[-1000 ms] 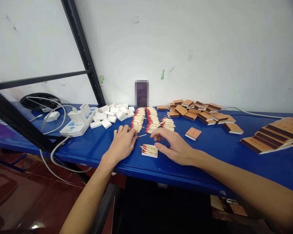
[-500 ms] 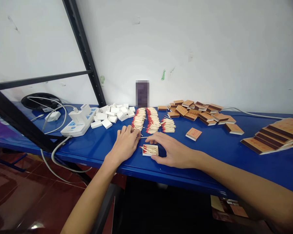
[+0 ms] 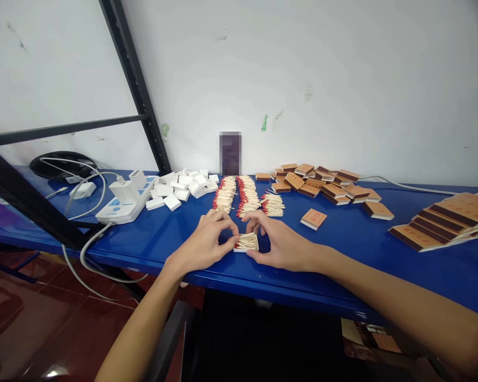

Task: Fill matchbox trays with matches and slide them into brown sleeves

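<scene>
A small white matchbox tray [image 3: 247, 249] filled with red-headed matches [image 3: 247, 241] lies near the front edge of the blue table. My left hand [image 3: 207, 240] is at its left end, thumb and forefinger pinched together on the match heads; exactly what lies between the tips is partly hidden. My right hand [image 3: 281, 241] curves round the tray's right side, thumb at the front and fingers at the back. Just behind my hands lie two long rows of matches, a left row [image 3: 224, 195] and a middle row [image 3: 247, 196], plus a smaller pile [image 3: 273, 204] to the right.
White empty-looking trays [image 3: 183, 185] are heaped at back left, beside a power strip [image 3: 121, 209] with cables. Brown matchbox sleeves [image 3: 308, 183] are piled at back right; one sleeve [image 3: 314, 218] lies apart. A fanned stack [image 3: 442, 223] stands far right. A black rack post [image 3: 137, 79] rises at left.
My left hand has moved from the table beside the match rows down and right to the tray's left end, its thumb and forefinger now pinched there. My right hand stays round the tray.
</scene>
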`<act>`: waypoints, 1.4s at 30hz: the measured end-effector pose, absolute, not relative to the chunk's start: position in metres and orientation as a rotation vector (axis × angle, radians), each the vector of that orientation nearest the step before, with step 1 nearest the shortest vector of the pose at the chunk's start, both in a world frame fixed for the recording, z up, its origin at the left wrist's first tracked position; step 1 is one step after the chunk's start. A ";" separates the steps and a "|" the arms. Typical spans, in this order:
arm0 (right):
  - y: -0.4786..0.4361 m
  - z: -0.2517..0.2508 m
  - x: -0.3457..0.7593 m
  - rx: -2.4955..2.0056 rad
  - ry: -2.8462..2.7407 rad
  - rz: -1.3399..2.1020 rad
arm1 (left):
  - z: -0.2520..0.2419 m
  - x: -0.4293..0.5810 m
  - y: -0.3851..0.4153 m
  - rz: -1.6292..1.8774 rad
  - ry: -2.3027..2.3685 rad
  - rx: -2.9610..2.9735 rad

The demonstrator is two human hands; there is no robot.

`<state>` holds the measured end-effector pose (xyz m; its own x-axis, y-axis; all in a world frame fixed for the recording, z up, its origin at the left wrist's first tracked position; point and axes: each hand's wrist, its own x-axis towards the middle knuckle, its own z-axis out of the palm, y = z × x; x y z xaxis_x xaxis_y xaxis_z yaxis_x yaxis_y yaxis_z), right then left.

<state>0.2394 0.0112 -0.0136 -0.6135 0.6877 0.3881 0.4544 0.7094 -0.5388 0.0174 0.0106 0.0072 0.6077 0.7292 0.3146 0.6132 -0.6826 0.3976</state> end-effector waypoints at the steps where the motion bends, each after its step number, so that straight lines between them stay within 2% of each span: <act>1: 0.011 -0.013 0.239 -0.858 -2.341 0.522 | 0.007 0.017 0.011 0.679 1.106 2.584; 5: 0.011 -0.009 0.241 -0.849 -2.390 0.491 | 0.006 0.016 0.011 0.749 1.220 2.560; 9: 0.012 -0.009 0.243 -0.863 -2.407 0.456 | 0.005 0.016 0.008 0.658 1.354 2.618; 14: 0.013 -0.012 0.243 -0.834 -2.409 0.442 | 0.003 0.020 0.006 0.535 1.252 2.729; 42: 0.010 -0.003 0.246 -0.783 -2.442 0.624 | 0.003 0.021 0.004 0.602 1.122 2.617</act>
<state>0.2455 0.0098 -0.0026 -0.7116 0.6287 0.3136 0.4011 0.7301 -0.5533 0.0212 0.0038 0.0033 0.6222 0.7316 0.2787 0.6365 -0.6800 0.3639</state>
